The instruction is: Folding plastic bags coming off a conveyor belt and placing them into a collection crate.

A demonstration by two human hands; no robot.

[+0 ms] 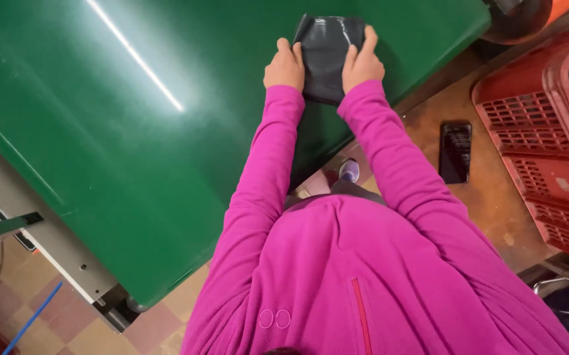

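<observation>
A black phone (456,152) lies on the brown floor (495,197); red crates (547,151) stand beside it.

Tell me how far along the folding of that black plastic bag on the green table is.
Done: the black bag already lies as a compact, roughly rectangular packet on the green table. In hand: the left hand and right hand press its two sides flat. Left: I cannot tell whether another fold is needed. The phone lies apart, beside the red crate.

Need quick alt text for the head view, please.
Both hands, left hand and right hand, press on a folded black plastic bag on a green table. A dark phone lies beside red crates.
</observation>
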